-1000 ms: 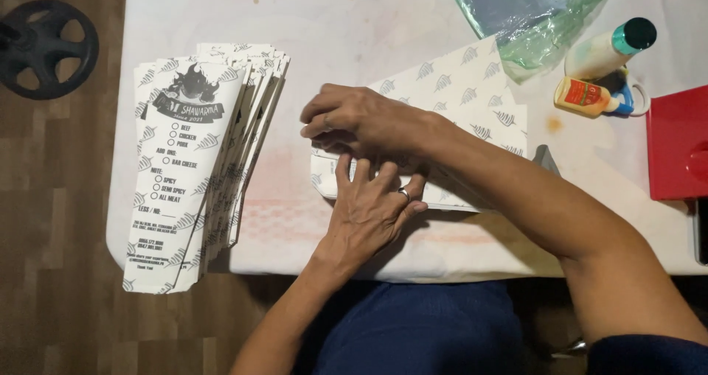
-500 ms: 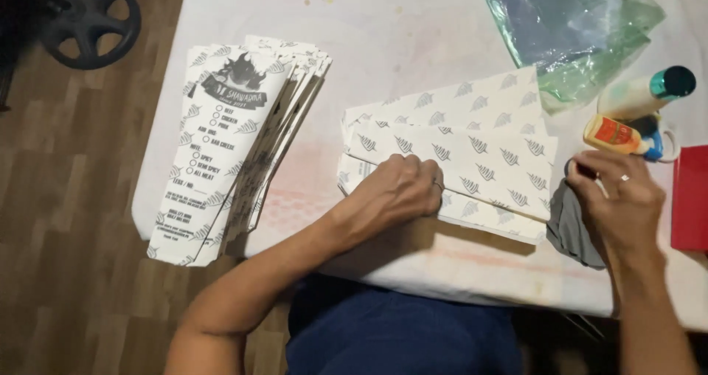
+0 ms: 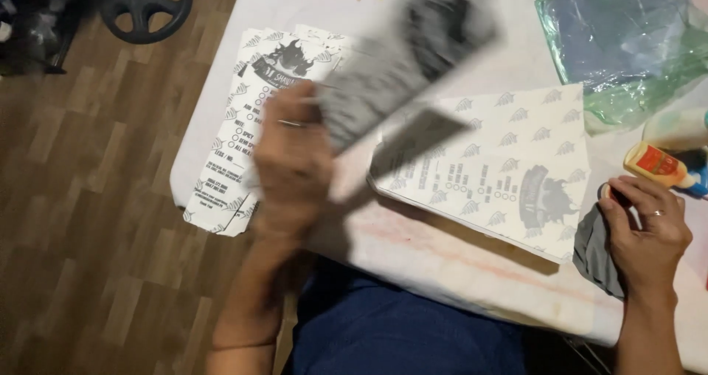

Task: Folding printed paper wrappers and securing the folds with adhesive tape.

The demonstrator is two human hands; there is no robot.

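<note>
My left hand [image 3: 289, 170] is raised over the table and grips a folded printed paper sleeve [image 3: 402, 61], which is blurred and tilted up to the right. Behind it lies a fanned stack of finished printed sleeves [image 3: 254, 102] at the table's left edge. A pile of flat printed sheets [image 3: 509, 168] lies in the middle, print side up. My right hand [image 3: 649, 227], with a ring on it, rests on a grey cloth [image 3: 594, 251] at the right, fingers curled on it.
A small glue bottle [image 3: 653, 161] lies just beyond my right hand. A crumpled clear green plastic bag [image 3: 627, 43] sits at the back right. The white table [image 3: 442, 264] ends at the left over a wooden floor, where a black wheel [image 3: 147, 2] stands.
My left hand has lifted a sleeve off the middle pile and swung it up toward the left stack. The pile now shows its printed side. My right hand stays by the cloth.
</note>
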